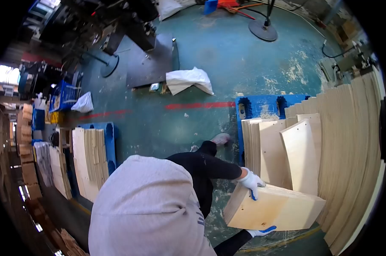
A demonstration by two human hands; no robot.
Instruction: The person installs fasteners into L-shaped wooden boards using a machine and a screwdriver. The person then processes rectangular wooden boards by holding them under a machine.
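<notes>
My left hand, in a white glove with blue on it, grips the upper edge of a thick stack of pale wooden boards. Under the lower edge of that stack is my right hand, gloved the same way, its fingers against the wood. The held stack is tilted and lies in front of more boards. A curved board with small holes leans behind it, beside another pale board. These stand by a blue pallet.
A long row of upright boards curves along the right. More boards stand on a blue pallet at left. Farther off are a metal plate, a white sack, a round stand base and a blue crate.
</notes>
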